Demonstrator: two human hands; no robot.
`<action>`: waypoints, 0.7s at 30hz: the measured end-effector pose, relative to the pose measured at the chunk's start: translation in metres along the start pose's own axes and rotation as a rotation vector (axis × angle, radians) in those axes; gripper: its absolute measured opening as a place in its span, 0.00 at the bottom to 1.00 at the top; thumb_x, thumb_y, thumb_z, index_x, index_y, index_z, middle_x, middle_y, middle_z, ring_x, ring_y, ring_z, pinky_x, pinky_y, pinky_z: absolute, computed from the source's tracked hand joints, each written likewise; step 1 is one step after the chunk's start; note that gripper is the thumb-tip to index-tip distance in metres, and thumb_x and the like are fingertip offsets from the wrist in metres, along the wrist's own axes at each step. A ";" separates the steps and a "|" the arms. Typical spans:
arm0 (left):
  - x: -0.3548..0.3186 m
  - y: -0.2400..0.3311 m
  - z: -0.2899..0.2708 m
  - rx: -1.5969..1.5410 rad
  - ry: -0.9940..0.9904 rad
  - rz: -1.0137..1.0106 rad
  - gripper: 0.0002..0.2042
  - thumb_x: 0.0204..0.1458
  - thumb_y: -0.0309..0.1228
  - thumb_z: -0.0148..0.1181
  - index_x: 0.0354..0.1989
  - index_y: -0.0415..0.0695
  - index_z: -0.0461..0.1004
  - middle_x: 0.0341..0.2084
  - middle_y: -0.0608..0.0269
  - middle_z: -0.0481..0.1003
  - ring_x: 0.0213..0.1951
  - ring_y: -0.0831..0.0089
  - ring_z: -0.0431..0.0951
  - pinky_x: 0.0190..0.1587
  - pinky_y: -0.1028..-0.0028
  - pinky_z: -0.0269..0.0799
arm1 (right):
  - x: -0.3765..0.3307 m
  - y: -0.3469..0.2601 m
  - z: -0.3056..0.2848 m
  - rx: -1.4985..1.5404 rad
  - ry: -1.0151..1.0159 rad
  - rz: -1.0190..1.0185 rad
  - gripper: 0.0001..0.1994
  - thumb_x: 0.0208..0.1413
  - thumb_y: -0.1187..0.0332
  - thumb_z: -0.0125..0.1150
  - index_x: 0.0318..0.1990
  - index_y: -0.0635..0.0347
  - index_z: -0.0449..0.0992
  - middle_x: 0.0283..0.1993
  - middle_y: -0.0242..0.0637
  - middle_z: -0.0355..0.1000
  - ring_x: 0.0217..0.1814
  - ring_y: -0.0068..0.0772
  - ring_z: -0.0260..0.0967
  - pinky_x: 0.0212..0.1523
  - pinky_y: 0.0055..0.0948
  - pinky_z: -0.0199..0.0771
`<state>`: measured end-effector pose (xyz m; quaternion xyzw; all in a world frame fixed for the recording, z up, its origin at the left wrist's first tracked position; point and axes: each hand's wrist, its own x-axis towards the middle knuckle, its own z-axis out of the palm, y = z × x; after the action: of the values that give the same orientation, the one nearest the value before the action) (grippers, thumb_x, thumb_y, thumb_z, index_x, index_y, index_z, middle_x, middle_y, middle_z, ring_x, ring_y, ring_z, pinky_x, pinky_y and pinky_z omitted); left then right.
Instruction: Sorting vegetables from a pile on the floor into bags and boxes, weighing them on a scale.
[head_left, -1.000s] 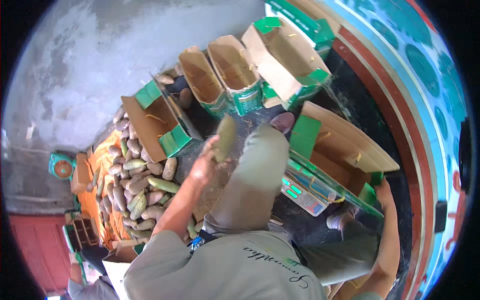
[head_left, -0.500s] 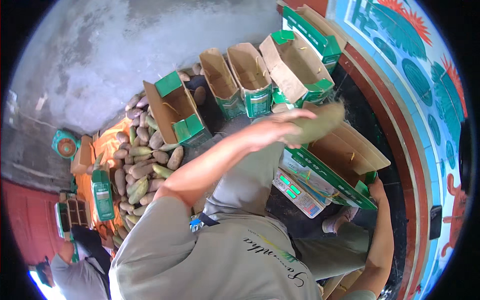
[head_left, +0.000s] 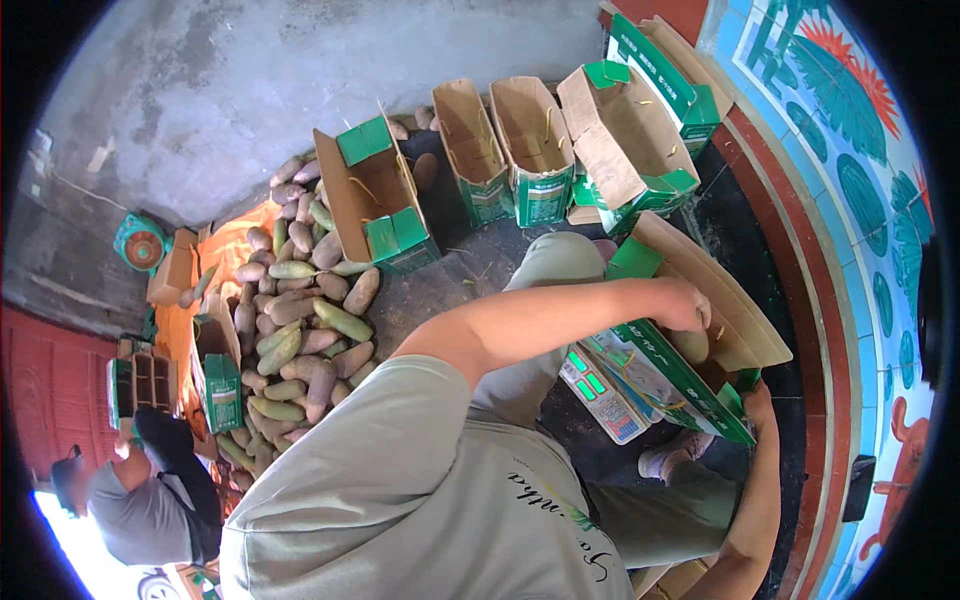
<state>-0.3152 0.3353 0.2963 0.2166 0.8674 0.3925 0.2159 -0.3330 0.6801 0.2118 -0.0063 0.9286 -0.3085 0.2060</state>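
Our left hand reaches across into the open green-and-brown carton that stands on the weighing scale, the fingers curled down over a pale oblong fruit lying inside it — whether the grip is closed on the fruit or only resting there, we cannot tell. Our right hand sits at the carton's near corner, mostly hidden behind its wall, so its grip cannot be judged either. Beyond the carton, farther from us, stand more empty boxes of the same kind in a loose row, flaps up. Well to the left of the carton, a heap of green and brownish fruit lies on the floor — one more open box stands at its edge. Far left of the carton, past the heap, another person crouches.
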 end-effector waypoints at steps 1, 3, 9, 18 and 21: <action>0.004 -0.004 0.007 -0.005 0.006 -0.009 0.17 0.42 0.36 0.50 0.43 0.51 0.73 0.34 0.56 0.75 0.37 0.60 0.73 0.40 0.65 0.67 | -0.001 -0.003 0.000 0.016 -0.002 0.018 0.19 0.39 0.81 0.46 0.44 0.68 0.67 0.41 0.54 0.70 0.47 0.50 0.67 0.47 0.36 0.64; 0.012 -0.011 0.018 0.124 -0.058 0.176 0.15 0.42 0.33 0.49 0.41 0.50 0.75 0.34 0.56 0.75 0.38 0.62 0.74 0.40 0.65 0.68 | 0.007 0.009 -0.001 -0.008 -0.002 -0.004 0.18 0.40 0.81 0.47 0.44 0.68 0.67 0.41 0.54 0.70 0.47 0.50 0.67 0.48 0.35 0.64; 0.000 0.000 0.021 0.257 0.056 0.169 0.14 0.44 0.30 0.47 0.38 0.48 0.76 0.32 0.58 0.76 0.36 0.60 0.75 0.40 0.63 0.68 | 0.019 0.042 -0.001 -0.036 -0.013 -0.029 0.19 0.42 0.80 0.46 0.46 0.66 0.66 0.43 0.52 0.69 0.47 0.50 0.67 0.48 0.35 0.64; -0.096 0.003 -0.016 0.100 0.620 0.371 0.07 0.46 0.29 0.51 0.32 0.43 0.74 0.29 0.59 0.75 0.33 0.61 0.75 0.37 0.65 0.70 | 0.009 0.041 -0.011 -0.085 -0.008 -0.096 0.20 0.42 0.78 0.45 0.47 0.68 0.65 0.41 0.52 0.70 0.46 0.46 0.68 0.46 0.32 0.64; -0.146 -0.024 -0.039 0.095 0.856 0.354 0.05 0.47 0.24 0.54 0.32 0.40 0.74 0.28 0.56 0.75 0.32 0.64 0.77 0.35 0.71 0.72 | 0.005 0.017 -0.003 -0.104 -0.003 -0.063 0.19 0.43 0.78 0.46 0.47 0.68 0.65 0.41 0.48 0.70 0.45 0.41 0.68 0.46 0.30 0.64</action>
<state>-0.2224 0.2180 0.3308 0.1897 0.8451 0.4372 -0.2421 -0.3366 0.6949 0.2017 -0.0469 0.9424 -0.2662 0.1970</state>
